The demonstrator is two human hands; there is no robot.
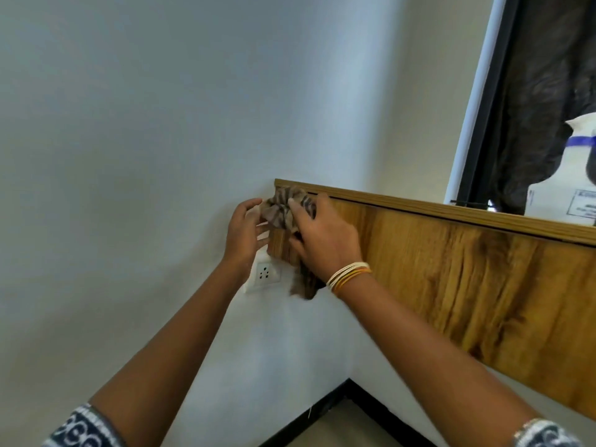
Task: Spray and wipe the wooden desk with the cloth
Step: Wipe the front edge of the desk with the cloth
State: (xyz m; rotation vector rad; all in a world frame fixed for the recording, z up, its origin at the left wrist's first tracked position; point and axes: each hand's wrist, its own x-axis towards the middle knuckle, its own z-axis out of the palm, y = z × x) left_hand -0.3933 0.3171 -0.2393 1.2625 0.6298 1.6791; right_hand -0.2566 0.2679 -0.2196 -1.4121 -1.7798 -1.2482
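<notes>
Our right hand (322, 240) presses a bunched brown cloth (287, 211) against the wooden desk (451, 269) at its corner by the wall, fingers curled round the fabric. Our left hand (243, 235) steadies the cloth's other side, fingers loosely bent. A white spray bottle (567, 185) stands on the desktop, far right.

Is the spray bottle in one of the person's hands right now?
No, the spray bottle stands on the desk top at the far right, while the right hand presses the cloth against the desk's end.
</notes>
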